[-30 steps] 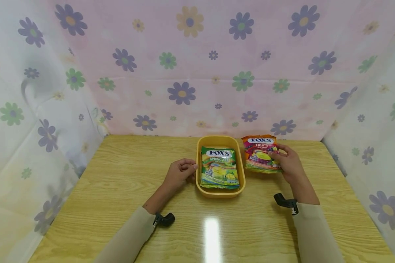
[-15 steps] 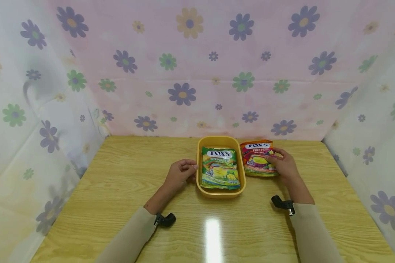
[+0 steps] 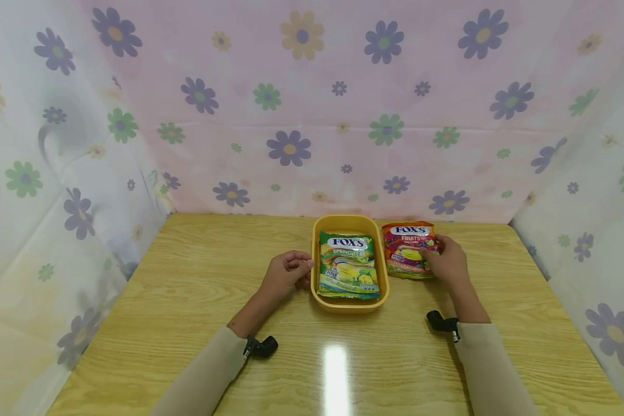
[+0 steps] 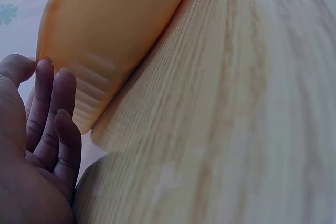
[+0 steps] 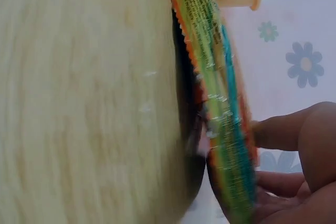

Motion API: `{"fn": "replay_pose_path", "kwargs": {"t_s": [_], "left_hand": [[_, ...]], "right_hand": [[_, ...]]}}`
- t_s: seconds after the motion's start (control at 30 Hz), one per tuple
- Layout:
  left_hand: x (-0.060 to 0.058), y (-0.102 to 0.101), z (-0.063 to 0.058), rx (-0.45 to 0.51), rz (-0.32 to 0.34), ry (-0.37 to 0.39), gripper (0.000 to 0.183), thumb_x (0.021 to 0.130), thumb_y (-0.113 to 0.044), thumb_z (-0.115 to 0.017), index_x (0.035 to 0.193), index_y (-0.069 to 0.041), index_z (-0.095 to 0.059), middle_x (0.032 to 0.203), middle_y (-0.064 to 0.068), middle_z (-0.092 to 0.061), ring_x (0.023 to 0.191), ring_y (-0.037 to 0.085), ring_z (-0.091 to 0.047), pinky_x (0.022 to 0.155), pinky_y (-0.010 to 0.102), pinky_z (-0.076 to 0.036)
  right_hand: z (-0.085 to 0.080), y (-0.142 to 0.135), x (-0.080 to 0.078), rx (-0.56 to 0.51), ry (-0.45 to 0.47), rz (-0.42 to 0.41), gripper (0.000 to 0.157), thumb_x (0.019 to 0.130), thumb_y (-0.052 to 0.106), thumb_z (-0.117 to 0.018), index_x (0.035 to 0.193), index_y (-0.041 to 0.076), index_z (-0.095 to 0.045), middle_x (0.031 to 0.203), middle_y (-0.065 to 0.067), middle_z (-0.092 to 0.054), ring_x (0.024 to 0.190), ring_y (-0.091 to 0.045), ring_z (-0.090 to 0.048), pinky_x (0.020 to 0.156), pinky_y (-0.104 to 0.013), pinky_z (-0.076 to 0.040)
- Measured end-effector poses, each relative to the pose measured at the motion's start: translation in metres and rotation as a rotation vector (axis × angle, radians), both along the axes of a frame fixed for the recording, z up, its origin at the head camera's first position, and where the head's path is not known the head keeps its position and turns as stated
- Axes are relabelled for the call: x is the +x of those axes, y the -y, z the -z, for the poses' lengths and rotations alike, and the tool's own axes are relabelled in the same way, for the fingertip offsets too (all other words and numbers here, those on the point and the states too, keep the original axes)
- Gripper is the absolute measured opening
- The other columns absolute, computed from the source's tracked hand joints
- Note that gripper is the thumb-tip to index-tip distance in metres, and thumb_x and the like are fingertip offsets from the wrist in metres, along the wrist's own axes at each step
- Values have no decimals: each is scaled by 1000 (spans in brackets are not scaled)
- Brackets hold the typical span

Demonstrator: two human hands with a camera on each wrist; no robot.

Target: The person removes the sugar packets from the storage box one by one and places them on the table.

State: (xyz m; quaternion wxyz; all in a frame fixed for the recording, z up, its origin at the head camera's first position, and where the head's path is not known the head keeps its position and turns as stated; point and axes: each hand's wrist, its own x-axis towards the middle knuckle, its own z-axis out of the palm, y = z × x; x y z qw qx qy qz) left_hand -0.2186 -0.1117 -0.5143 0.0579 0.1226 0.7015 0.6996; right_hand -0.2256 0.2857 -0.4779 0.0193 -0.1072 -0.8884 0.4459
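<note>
A yellow plastic tray holds a green candy bag marked Fox's Spring Tea, lying face up. At the tray's left side, my left hand pinches the rim between thumb and forefinger; in the left wrist view the other fingers curl loosely beside the outer wall. To the right of the tray, my right hand grips the right edge of a red and orange Fox's Fruits candy bag. The right wrist view shows this bag edge-on, close over the table, thumb on its printed front.
The wooden table carries the tray near its back edge. Behind it hangs a pink flowered cloth, with pale flowered cloth at both sides. Black wrist cameras sit at both sleeve cuffs.
My right hand has brought the red bag slightly lower in the head view and closer to the tray's right side. The left hand and the tray have stayed in place.
</note>
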Motion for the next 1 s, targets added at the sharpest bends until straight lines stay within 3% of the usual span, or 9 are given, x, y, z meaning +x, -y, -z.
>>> {"fn": "replay_pose_path", "kwargs": {"t_s": [0.1,0.23,0.33,0.43,0.7,1.0], "left_hand": [[0,1,-2,-8,10,19,28,96,-24,-70,110,0,-66,81,13,-69,76,46,-65,64,45,-59],[0,2,-2,-7,17,25,29,96,-24,-70,110,1,-66,82,13,-69,73,39,-66,65,45,-59],[0,1,-1,3,14,15,34,94,-29,-72,108,1,-66,81,13,-69,68,28,-66,61,38,-59],[0,1,-1,14,12,19,34,93,-31,-73,108,0,-67,80,13,-69,67,24,-66,59,34,-58],[2,0,-1,30,18,32,32,93,-29,-73,107,-1,-67,80,12,-69,67,22,-66,59,32,-58],[2,-1,-2,31,10,48,30,94,-26,-73,107,1,-66,79,10,-69,66,21,-66,59,32,-58]], "right_hand": [[-6,3,3,74,-35,-2,67,99,22,-62,150,-8,-32,141,-33,-47,129,-46,-48,103,-56,-45],[-19,10,7,124,-78,4,63,98,21,-63,149,-6,-37,139,-32,-50,125,-46,-52,102,-56,-46],[-30,16,11,109,-111,-13,58,99,22,-61,147,-4,-41,136,-30,-53,123,-45,-54,101,-56,-47],[-40,25,17,69,-154,-50,55,100,22,-61,145,-3,-45,132,-28,-56,120,-45,-56,99,-56,-48],[-58,52,28,32,-198,-145,50,98,26,-64,141,2,-52,119,-19,-65,107,-37,-64,83,-49,-58],[-69,85,34,33,-180,-270,42,98,21,-64,135,2,-57,117,-17,-67,103,-33,-67,83,-47,-58]]}}
